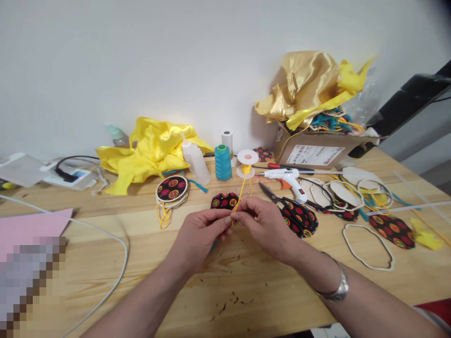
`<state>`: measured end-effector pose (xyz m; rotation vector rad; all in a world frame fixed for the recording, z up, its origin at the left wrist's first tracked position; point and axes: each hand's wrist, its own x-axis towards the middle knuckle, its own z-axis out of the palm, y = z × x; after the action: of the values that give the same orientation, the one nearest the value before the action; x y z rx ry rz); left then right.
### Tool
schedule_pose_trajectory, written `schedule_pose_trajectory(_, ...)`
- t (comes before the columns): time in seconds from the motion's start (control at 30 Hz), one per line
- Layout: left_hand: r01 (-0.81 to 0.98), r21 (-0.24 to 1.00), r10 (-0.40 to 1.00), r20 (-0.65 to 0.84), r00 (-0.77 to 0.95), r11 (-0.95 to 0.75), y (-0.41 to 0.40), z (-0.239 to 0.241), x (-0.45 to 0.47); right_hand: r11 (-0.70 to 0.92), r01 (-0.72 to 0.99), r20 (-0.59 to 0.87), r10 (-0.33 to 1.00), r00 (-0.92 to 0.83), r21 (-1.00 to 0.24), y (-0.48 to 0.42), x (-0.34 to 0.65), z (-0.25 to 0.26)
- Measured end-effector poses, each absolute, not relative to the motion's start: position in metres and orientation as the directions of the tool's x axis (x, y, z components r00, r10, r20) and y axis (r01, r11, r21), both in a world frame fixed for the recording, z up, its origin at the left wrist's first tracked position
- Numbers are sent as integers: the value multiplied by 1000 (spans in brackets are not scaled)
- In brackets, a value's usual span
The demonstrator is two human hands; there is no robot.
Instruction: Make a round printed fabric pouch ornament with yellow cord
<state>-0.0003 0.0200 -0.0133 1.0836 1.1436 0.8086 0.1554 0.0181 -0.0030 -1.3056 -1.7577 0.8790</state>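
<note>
Over the middle of the wooden table, my left hand [202, 234] and my right hand [264, 225] meet, each pinching a yellow cord [242, 190]. It runs up from my fingertips to a white spool [247, 157] wound with the same cord. A dark patterned fabric piece [224, 201] with red and orange circles lies just behind my fingers. To the right of my right hand, black-handled scissors [273, 193] rest on another patterned piece [299, 218]. A bit of teal material shows under my left hand, mostly hidden. The cord's end is covered by my fingers.
Behind my hands stand a teal thread cone [223, 163], a plastic bottle [199, 164] and a white glue gun [287, 178]. Yellow satin [148, 145] is heaped at left, near a round fabric-covered frame [172, 190]. A cardboard box [317, 148] and wooden frames [368, 246] are at right.
</note>
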Motion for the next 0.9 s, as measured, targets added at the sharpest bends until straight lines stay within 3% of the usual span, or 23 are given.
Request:
schedule_pose_trajectory(0.17, 179, 960, 947, -251, 201, 216, 18, -8, 1, 220, 413, 166, 973, -162, -884, 18, 155, -2)
schedule_pose_trajectory(0.27, 68, 961, 941, -275, 198, 267, 18, -7, 3, 174, 359, 122, 979, -162, -917, 19, 156, -1)
schedule_pose_trajectory(0.47, -162, 920, 931, -338, 138, 357, 20, -7, 5, -49, 336, -137, 960, -244, -941, 22, 157, -8)
schedule_pose_trajectory(0.9, -159, 924, 934, -328, 145, 349, 20, -10, 4, -171, 311, -247, 943, -224, -935, 22, 155, 0)
